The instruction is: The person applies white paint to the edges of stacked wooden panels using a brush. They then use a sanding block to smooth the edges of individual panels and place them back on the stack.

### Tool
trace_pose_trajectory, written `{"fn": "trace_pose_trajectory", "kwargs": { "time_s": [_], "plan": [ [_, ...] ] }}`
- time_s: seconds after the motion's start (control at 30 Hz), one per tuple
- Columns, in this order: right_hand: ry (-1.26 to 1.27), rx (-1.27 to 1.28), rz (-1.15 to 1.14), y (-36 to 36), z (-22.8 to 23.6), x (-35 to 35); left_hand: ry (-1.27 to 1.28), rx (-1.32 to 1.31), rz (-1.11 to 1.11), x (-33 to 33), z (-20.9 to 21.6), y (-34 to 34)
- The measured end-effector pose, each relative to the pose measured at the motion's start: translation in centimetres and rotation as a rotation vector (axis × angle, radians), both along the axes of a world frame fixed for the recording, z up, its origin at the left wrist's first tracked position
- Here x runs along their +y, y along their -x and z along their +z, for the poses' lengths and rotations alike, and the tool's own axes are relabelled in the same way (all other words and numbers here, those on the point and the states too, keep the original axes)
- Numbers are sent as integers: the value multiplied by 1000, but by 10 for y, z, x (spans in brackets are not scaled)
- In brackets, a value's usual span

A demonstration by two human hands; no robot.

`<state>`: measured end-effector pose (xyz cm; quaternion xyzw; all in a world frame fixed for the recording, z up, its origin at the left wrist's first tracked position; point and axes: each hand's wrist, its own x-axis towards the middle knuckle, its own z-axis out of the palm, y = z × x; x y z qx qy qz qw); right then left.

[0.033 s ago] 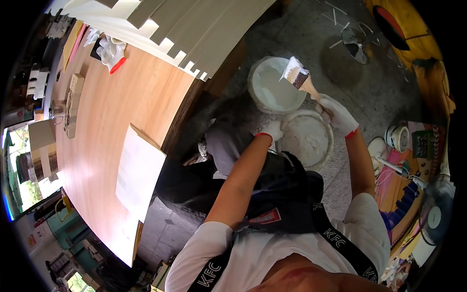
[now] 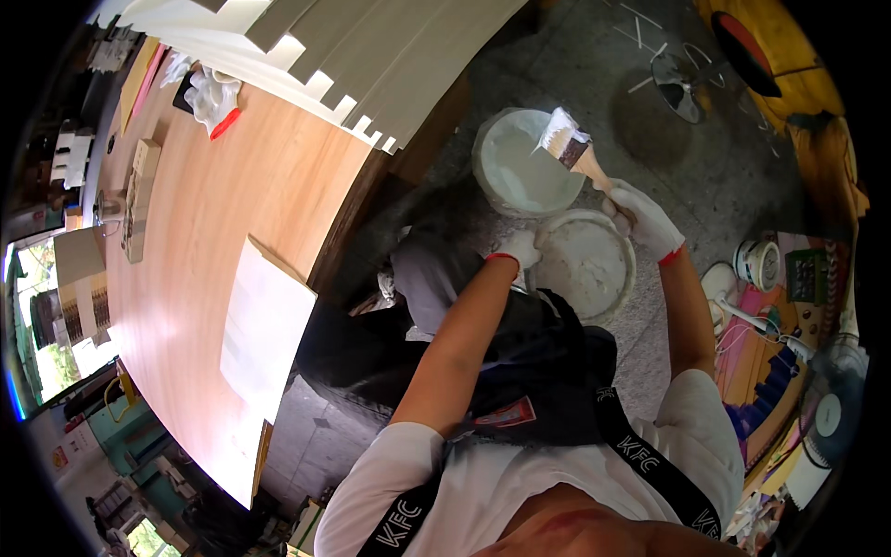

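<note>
My right hand (image 2: 642, 219), in a white glove with a red cuff, grips the wooden handle of a paintbrush (image 2: 583, 158). White paste coats its bristles, which are raised over the right edge of a pale bucket (image 2: 484, 176) with whitish contents. Nearer to me lies a round, shallow-looking white lid or tub (image 2: 587, 269), its surface smeared with residue. My left hand (image 2: 522, 248), gloved the same way, is closed at this round piece's left rim; its fingertips are partly hidden. The right hand is just above the far right rim.
To my left stands a wood-grain table (image 2: 251, 186) with a white board (image 2: 264, 325), a spare glove (image 2: 215, 97) and stacked grey strips (image 2: 371, 74). A small tub (image 2: 759, 265) and cluttered shelf are at right. Thin offcuts (image 2: 640, 32) lie on the floor.
</note>
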<state>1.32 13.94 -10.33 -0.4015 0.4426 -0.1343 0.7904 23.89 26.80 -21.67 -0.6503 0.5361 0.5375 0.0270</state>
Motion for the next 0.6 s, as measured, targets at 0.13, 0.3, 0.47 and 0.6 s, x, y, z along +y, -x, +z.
{"fn": "trace_pose_trajectory", "kwargs": {
  "time_s": [0.13,0.3,0.47,0.6],
  "plan": [
    [83,-15,50,-3,12,5,-3,-20,29,3,1,0],
    [117,21,10,-7,20,14,21,1,70,4,2,-1],
    [144,87,-7,-10,16,18,39,0,83,5,-9,-2],
    [138,112,-53,-11,-35,16,64,7,84,3,-14,-1]
  ]
}}
